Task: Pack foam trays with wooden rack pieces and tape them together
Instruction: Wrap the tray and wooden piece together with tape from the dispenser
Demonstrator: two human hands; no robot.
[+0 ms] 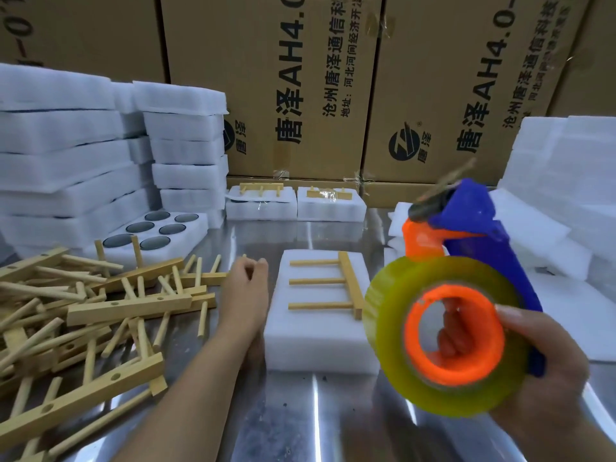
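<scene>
A white foam tray (316, 341) lies on the metal table in front of me. On top of it rests a wooden rack piece (346, 285) with three pegs pointing left. My right hand (546, 371) grips a blue and orange tape dispenser (466, 281) carrying a yellowish tape roll (393, 328), raised at the tray's right side. My left hand (248, 291) hovers just left of the tray, fingers loosely curled, holding nothing. A heap of wooden rack pieces (93, 311) lies at the left.
Stacks of foam trays (66, 155) rise at the back left, one open tray with round dark inserts (146, 230) beneath them. Two packed foam trays (293, 203) sit at the back. Loose foam (566, 201) piles up at the right. Cardboard boxes (300, 85) wall the rear.
</scene>
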